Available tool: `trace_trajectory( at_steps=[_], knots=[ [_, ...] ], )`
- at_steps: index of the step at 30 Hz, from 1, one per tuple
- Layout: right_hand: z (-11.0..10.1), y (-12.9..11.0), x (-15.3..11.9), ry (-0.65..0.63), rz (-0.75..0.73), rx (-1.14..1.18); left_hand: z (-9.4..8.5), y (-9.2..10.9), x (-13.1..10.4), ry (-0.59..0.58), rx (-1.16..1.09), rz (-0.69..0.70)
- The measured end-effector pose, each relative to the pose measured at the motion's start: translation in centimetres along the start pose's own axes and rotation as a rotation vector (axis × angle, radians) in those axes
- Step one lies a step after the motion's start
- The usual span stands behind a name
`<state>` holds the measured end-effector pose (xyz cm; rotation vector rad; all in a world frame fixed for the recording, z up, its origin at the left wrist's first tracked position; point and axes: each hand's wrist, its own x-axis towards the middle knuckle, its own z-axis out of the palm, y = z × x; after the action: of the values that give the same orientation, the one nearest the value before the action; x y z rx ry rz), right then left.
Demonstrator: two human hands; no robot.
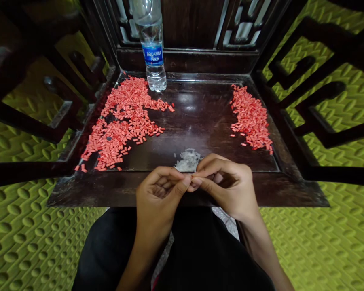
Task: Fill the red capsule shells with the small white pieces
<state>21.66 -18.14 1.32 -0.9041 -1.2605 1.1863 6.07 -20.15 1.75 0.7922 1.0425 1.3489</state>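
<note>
My left hand point(159, 198) and my right hand point(232, 184) meet fingertip to fingertip above the front edge of a dark wooden seat point(197, 117). Each pinches with thumb and forefinger. Whatever lies between the fingertips is too small and covered to name. Just behind the fingers sits a small heap of clear, whitish bits point(188, 159), partly hidden by my right hand. A wide pile of short red tube-like pieces point(130, 109) spreads over the left side. A narrower pile of similar red pieces point(250, 117) lies along the right.
An Aquafina water bottle point(153, 54) stands upright at the back left, beside the larger red pile. Dark openwork armrests point(318, 105) rise on both sides, and a carved backrest point(192, 24) closes off the rear. Green textured matting point(330, 230) shows around the seat.
</note>
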Motion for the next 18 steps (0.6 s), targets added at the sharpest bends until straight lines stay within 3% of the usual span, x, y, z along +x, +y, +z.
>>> trace_trajectory(
  at_steps=[12, 18],
  knots=[
    [0.15, 0.09, 0.31, -0.001, 0.069, -0.001, -0.35, 0.69, 0.48, -0.05, 0.072, -0.005],
    [0.31, 0.23, 0.11, 0.007, 0.181, 0.074, -0.64, 0.34, 0.62, -0.046, 0.081, 0.02]
  ],
)
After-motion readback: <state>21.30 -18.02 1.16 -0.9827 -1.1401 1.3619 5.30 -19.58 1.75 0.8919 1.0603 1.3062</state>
